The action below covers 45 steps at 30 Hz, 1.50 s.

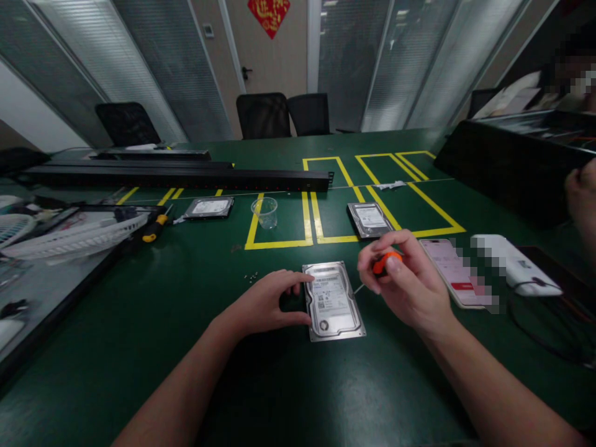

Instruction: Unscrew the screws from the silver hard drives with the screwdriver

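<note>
A silver hard drive with a white label lies flat on the green table, label up. Against its left edge, my left hand steadies it, index fingertip over the label and thumb lower down, a gap between them. My right hand is closed around the orange handle of a screwdriver, just right of the drive. The thin shaft slants down left to the drive's right edge; I cannot tell exactly where its tip sits. Several tiny pale bits, perhaps screws, lie left of the drive.
Beyond are two more hard drives, a clear plastic cup and a yellow-black screwdriver. A phone and white device lie right, near a cable. Long black bars cross behind. Another person's hand shows far right.
</note>
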Available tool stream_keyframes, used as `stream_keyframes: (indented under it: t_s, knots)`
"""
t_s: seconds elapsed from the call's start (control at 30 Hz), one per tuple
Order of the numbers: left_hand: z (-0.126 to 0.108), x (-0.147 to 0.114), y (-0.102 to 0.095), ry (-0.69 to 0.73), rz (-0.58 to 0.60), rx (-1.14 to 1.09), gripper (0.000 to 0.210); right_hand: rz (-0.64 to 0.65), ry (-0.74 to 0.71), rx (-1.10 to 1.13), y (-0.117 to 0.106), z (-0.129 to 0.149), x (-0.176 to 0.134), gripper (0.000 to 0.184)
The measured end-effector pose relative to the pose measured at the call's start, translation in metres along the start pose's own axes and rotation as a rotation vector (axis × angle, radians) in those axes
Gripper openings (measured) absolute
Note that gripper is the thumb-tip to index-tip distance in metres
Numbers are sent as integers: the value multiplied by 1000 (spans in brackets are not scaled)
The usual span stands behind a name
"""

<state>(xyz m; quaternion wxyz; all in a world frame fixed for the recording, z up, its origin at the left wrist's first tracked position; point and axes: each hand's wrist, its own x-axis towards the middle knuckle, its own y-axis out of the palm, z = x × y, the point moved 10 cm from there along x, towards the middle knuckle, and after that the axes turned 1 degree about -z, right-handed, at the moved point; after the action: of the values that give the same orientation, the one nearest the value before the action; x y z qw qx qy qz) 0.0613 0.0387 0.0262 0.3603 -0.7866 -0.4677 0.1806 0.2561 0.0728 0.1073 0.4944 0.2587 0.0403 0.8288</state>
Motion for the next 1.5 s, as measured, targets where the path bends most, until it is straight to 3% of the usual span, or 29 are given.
stream_keyframes:
  t_s: [0.17,0.37,0.47,0.6,0.8,0.93,1.07,1.27,1.37,1.5]
  knots:
    - [0,0,0,4,-5,5,71,2,-5,-19,0,1,2,32]
    - [0,0,0,-17,0,4,71,11,8,-26,-1,0,1,5]
    - [0,0,0,-13,2,-1,72,-6,8,-46,-1,1,-1,9]
    - [-1,0,0,-10,7,-5,70,-22,15,-58,-1,3,1,30]
    - [-1,0,0,-12,5,-3,71,-6,10,-25,0,2,1,5]
    - [0,0,0,-13,6,1,71,-9,0,-19,0,3,0,9]
    - [0,0,0,-12,6,5,72,-29,13,-30,-3,3,1,32]
    - [-2,0,0,-7,7,-4,70,-15,13,-48,-2,3,2,12]
    - [-5,-2,1,-22,40,6,81,-18,22,-69,-1,2,0,16]
    - [-12,-4,7,-41,110,104,118,-30,2,-86,-1,4,0,12]
